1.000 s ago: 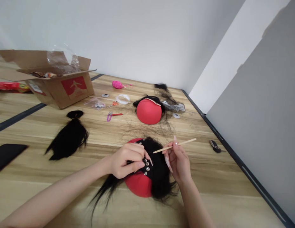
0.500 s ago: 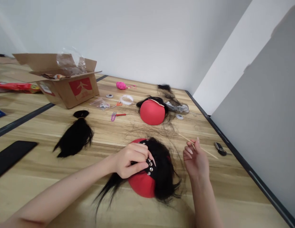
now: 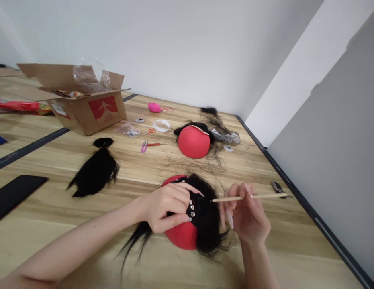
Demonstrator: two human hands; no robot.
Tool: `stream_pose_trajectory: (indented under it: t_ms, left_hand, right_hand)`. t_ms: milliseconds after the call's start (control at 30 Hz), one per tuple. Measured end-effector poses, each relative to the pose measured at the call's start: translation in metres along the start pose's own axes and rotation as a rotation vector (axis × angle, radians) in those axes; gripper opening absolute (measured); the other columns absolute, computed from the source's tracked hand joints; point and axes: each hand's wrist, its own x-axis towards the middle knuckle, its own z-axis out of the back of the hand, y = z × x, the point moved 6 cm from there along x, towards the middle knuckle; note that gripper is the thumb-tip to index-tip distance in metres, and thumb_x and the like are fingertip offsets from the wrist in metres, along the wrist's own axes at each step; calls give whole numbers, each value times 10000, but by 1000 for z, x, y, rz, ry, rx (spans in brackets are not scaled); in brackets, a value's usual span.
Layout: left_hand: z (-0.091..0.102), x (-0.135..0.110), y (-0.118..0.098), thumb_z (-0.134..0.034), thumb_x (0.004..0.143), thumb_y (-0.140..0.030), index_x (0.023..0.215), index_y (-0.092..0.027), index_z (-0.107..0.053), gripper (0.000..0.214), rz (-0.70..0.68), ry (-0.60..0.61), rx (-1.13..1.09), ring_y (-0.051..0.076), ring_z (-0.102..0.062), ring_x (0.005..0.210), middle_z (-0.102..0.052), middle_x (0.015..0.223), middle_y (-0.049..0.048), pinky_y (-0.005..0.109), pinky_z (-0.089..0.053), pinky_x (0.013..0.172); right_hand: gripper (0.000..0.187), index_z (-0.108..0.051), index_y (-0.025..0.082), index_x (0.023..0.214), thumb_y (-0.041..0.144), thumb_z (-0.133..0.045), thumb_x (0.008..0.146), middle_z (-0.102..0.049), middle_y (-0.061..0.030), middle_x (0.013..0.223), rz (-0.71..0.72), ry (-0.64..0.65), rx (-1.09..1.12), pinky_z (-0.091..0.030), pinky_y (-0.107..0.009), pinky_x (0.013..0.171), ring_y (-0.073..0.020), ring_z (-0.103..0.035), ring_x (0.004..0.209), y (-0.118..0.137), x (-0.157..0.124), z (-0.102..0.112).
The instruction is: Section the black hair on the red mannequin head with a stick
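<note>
In front of me lies a red dome (image 3: 182, 237), partly covered by black hair (image 3: 207, 228) and a dark strip with several silvery round pin heads (image 3: 192, 207). My left hand (image 3: 167, 202) is on top, thumb and bent fingers gripping the hairpiece at the strip, forefinger stretched over the hair. Loose strands come out beneath its wrist. My right hand (image 3: 248, 218) is closed around a thin wooden stick (image 3: 229, 198), pinched between thumb and fingers. The stick lies nearly level, its fine tip at the hair close to my left forefinger. What my left fingertips press is partly hidden.
Another red dome (image 3: 193, 142) with black hair stands behind. A black hair bundle (image 3: 95, 172) and a dark flat object (image 3: 18, 196) lie left. Farther back are an open cardboard box (image 3: 99, 112), orange scissors (image 3: 150, 131) and pink yarn (image 3: 154, 107). A car key (image 3: 277, 187) lies right.
My right hand has moved left and turned, bringing the stick level with its tip at the hair. My left forefinger has stretched out over the hair.
</note>
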Motion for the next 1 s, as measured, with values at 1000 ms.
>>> stream_pose_trajectory:
  t_ms: [1000]
  left_hand:
    - [7, -6, 8, -446, 908, -211, 618, -211, -335, 310, 59, -33, 29, 153, -481, 532, -461, 521, 1, 355, -492, 772]
  right_hand:
    - [200, -734, 216, 921, 383, -625, 936, -663, -11, 706, -57, 5, -312, -466, -258, 528, -125, -612, 528, -27, -9, -7]
